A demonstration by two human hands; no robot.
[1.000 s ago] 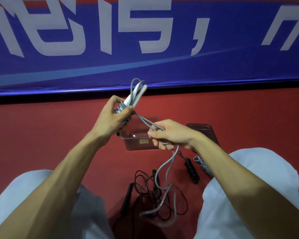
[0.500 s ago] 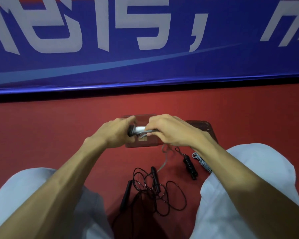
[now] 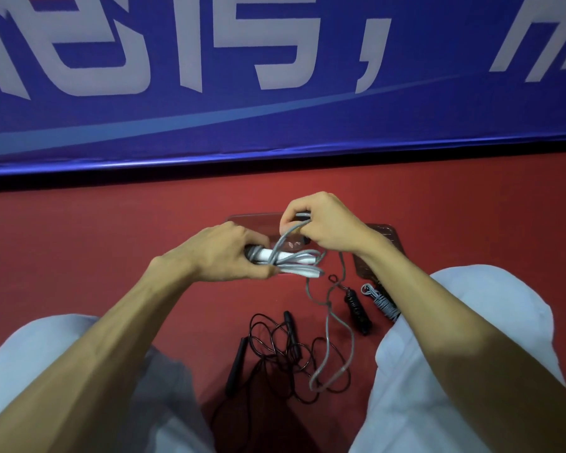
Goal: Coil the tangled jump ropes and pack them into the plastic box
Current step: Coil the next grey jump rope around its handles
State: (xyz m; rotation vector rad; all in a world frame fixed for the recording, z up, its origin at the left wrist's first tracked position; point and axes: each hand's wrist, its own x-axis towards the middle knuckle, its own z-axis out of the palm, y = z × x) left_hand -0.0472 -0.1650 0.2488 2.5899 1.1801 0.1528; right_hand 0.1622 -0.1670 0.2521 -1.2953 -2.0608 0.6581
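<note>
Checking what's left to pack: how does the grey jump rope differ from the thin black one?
The grey jump rope with white handles is partly wound, held in the left hand and right hand; the thin black jump rope lies tangled on the red floor. Grey cord is thicker, black thinner. Both are outside the plastic box.

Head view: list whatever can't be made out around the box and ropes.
Head view, all:
- Plastic box: contents hidden behind the left hand and right hand.
- Grey rope: handle ends buried in the left hand's grip.
- Grey ribbed handle: far end covered by the right forearm.
- Black rope: lower tail lost in shadow between the legs.
</note>
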